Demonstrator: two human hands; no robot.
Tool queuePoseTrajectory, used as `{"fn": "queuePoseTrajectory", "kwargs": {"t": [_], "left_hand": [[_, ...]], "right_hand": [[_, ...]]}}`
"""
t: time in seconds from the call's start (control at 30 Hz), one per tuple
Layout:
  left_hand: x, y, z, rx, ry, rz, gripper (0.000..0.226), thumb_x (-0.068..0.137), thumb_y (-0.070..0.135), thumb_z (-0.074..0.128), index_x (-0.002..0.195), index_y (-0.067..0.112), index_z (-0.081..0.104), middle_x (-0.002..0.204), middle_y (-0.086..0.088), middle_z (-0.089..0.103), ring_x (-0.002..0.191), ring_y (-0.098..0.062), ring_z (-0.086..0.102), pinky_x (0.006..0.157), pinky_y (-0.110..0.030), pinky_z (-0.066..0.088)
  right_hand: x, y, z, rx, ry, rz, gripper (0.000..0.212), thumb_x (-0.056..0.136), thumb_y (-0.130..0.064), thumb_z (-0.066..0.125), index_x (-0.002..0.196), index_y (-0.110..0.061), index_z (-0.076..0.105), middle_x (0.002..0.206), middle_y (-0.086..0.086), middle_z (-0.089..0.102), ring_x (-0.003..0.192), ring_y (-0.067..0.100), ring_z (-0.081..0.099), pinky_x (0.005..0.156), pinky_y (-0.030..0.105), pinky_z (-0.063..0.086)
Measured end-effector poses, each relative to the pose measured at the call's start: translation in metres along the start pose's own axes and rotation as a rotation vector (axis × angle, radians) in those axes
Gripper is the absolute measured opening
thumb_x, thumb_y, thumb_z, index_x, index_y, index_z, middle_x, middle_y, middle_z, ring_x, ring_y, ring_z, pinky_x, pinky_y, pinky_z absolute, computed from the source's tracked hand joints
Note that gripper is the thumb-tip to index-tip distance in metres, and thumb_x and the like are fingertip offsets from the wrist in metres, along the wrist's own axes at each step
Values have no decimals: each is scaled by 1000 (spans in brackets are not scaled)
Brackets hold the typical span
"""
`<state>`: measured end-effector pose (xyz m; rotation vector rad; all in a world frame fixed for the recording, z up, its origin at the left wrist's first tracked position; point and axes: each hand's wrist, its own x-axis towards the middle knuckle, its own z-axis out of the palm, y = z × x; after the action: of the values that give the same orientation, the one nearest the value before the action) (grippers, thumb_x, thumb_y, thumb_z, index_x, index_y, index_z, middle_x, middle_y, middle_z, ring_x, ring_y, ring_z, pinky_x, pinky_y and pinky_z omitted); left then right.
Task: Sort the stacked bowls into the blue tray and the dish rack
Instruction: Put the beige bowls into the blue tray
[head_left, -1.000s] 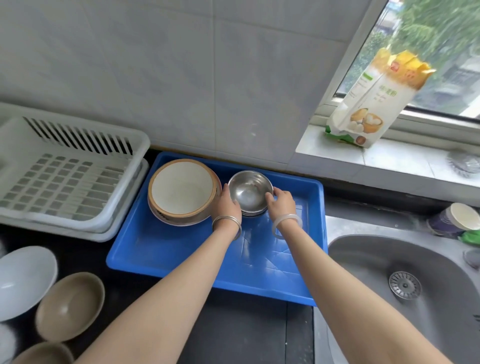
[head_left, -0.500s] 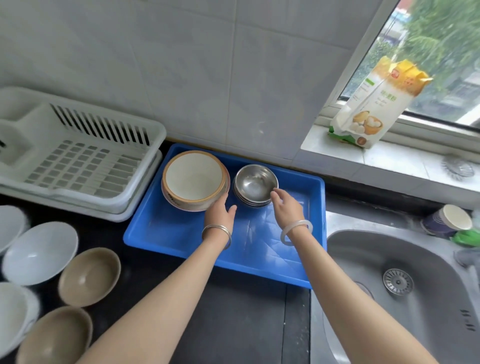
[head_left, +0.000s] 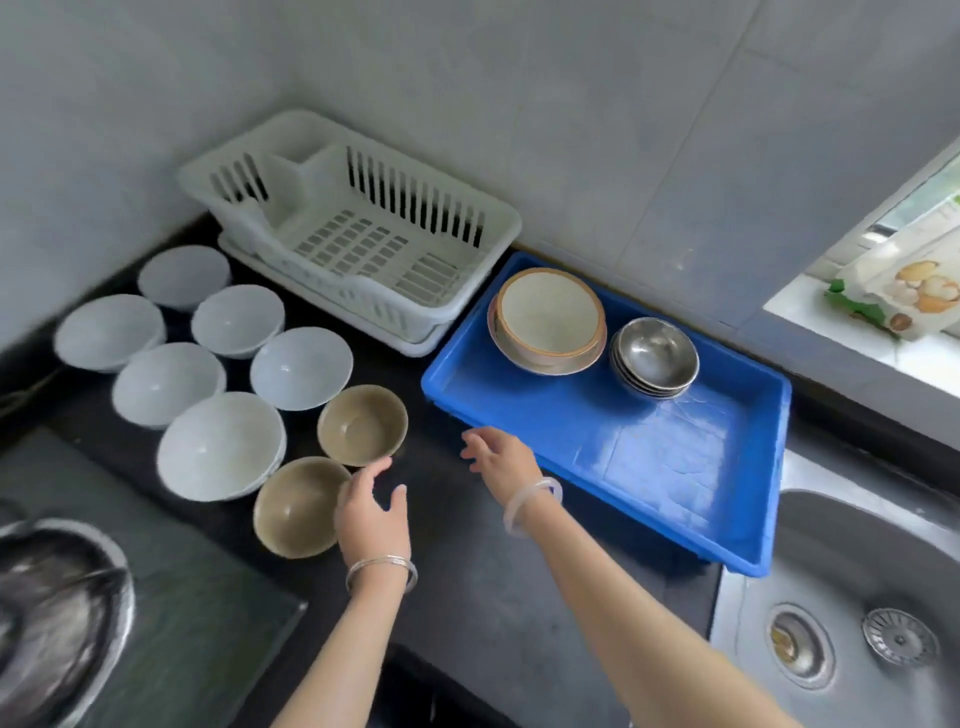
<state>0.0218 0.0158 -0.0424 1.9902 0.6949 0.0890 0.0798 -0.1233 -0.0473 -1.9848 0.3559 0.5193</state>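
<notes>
L hand (head_left: 371, 512) hovers open, fingers spread wide, holding nothing, right at the rim of the near brown bowl (head_left: 296, 506); touching or not, can't tell. R hand (head_left: 501, 460) empty too, fingers loose, just beside the blue tray (head_left: 675, 467). Brown pair looks next: I'd pinch the rim w/ thumb inside, lift straight up, nest it in the far brown bowl (head_left: 362, 425), then carry both w/ 2 hands. Mind the white bowls (head_left: 221, 447) close by on the left. Farthest, the dish rack (head_left: 363, 244) sits by the wall, beside the tray.

Blue tray (head_left: 675, 467), white dish rack (head_left: 363, 244), white bowls (head_left: 221, 447), tan bowls (head_left: 362, 424), steel bowls (head_left: 654, 358)
</notes>
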Motion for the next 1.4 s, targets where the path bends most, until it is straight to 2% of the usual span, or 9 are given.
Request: {"fn": "queuePoseTrajectory", "kwargs": {"t": [0.17, 0.27, 0.43, 0.53, 0.73, 0.83, 0.9, 1.13, 1.4], "left_hand": [[6, -38, -38, 65, 302, -162, 50, 72, -5, 70, 117, 16, 63, 137, -16, 43, 118, -38, 42, 99, -43, 35], [13, -55, -53, -49, 355, -246, 61, 72, -12, 64, 125, 17, 56, 143, -15, 30, 121, -35, 40, 104, -41, 37], [26, -71, -68, -222, 246, -348, 61, 81, -8, 54, 135, 19, 43, 134, -11, 54, 112, -31, 58, 100, -39, 44], [27, -75, -71, -267, 207, -374, 53, 83, -5, 50, 131, 18, 50, 128, -7, 60, 107, -27, 61, 95, -33, 44], [32, -80, -73, -296, 61, -323, 51, 84, -7, 48, 128, 16, 54, 128, -8, 60, 114, -21, 57, 91, -24, 41], [34, -84, -69, -342, -47, -312, 43, 87, -1, 49, 127, 15, 55, 129, -10, 59, 116, -23, 56, 101, -35, 44], [35, -84, -67, -409, -85, -359, 37, 90, 5, 47, 125, 16, 56, 128, -12, 60, 116, -27, 56, 102, -44, 45], [33, -81, -66, -531, -61, -451, 35, 95, 28, 41, 124, 16, 56, 124, -8, 57, 110, -26, 56, 86, -34, 50], [29, -91, -66, -346, -144, -384, 33, 89, 5, 50, 120, 10, 61, 115, -13, 66, 102, -30, 62, 96, -47, 49]], "right_hand": [[19, -27, 49, -168, -109, 92, 41, 94, -35, 46, 133, -22, 45, 123, 5, 60, 105, 22, 61, 94, 42, 50], [32, -41, 68, -230, -134, 129, 46, 94, -33, 49, 137, -21, 40, 122, 8, 60, 104, 25, 62, 92, 44, 52], [44, -52, 82, -116, -85, 218, 38, 92, -18, 53, 129, -17, 46, 84, 0, 59, 68, 14, 63, 62, 29, 56], [45, -48, 82, 18, -67, 255, 33, 91, -11, 51, 124, -14, 51, 89, 2, 59, 68, 16, 67, 76, 34, 59], [17, -45, 59, 98, 54, 141, 18, 91, -12, 51, 104, -17, 61, 99, 3, 62, 63, 12, 68, 53, 19, 56], [-8, -45, 55, 0, 21, 93, 16, 91, -18, 56, 105, -22, 62, 88, -4, 65, 59, 8, 68, 46, 13, 51], [-21, -42, 57, -81, -2, 68, 15, 90, -22, 57, 104, -23, 63, 83, -7, 65, 55, 5, 68, 46, 11, 49], [-37, -37, 75, -273, 14, 38, 10, 90, -23, 57, 100, -21, 62, 74, -5, 64, 59, 9, 67, 58, 18, 54], [-37, -33, 92, -480, 79, -29, 14, 91, -22, 56, 103, -19, 62, 98, 3, 65, 73, 13, 55, 66, 20, 44]]}}
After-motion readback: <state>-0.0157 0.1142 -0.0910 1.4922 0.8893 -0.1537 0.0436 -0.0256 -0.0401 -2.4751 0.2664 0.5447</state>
